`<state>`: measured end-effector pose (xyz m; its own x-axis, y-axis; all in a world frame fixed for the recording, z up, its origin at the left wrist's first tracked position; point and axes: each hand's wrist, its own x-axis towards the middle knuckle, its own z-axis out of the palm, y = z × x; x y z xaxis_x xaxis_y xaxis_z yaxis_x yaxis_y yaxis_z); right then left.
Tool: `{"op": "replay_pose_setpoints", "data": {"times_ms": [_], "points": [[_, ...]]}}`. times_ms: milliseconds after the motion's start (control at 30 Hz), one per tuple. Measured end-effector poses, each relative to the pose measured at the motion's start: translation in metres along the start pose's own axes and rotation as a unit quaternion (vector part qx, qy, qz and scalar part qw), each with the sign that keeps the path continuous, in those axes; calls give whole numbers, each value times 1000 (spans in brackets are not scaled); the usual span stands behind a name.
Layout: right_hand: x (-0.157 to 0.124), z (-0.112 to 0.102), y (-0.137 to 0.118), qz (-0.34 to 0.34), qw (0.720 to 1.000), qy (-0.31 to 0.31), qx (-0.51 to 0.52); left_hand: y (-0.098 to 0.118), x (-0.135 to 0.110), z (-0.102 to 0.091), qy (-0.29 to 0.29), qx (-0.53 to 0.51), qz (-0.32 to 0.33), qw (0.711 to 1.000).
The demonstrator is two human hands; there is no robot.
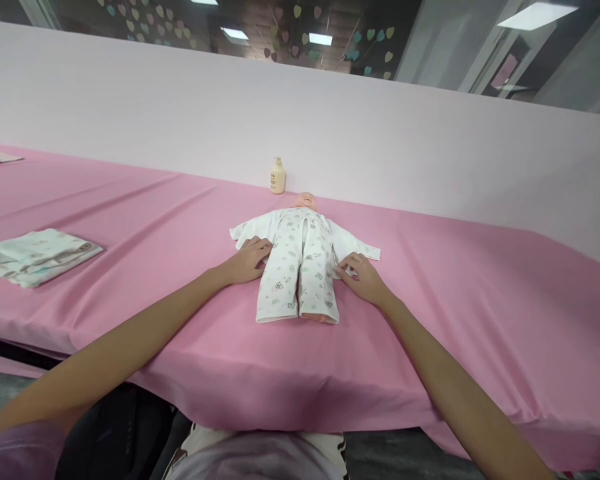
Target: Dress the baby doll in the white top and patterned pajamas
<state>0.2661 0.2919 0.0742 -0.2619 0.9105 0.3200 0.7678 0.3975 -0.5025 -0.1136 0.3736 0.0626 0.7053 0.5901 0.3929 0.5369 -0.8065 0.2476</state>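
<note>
Doll point(287, 260): centre of frame
Pink cloth point(460, 320): creased, across the frame
Wall point(180, 113): pale — heart-decorated glass point(330, 20) above
Long axis: near vertical, head point(307, 200) up-frame
Left hand point(253, 259), right hand point(363, 275): at its sides — can't tell whether grasping

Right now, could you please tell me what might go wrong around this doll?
The pump bottle stands close to the doll's head, so a push that way could topple it. The left hand and right hand, on either side of the patterned pants, might tug them askew. The creased pink cloth could bunch up.
</note>
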Motion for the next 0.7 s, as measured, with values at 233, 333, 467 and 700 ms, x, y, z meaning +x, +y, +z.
{"op": "replay_pose_setpoints", "data": {"times_ms": [233,333,467,700], "points": [[0,-1,-3,4,1000,-24,-19,9,-3,-2,11,-27,-35,999],[-1,-5,-12,10,1000,-7,-11,15,-2,-6,16,-39,-69,997],[-10,-15,-36,68,997,9,-31,37,-7,-15,16,-139,-216,966],[-29,-2,-83,210,972,-102,2,78,-8,-15,-100,-361,-339,863]]}}
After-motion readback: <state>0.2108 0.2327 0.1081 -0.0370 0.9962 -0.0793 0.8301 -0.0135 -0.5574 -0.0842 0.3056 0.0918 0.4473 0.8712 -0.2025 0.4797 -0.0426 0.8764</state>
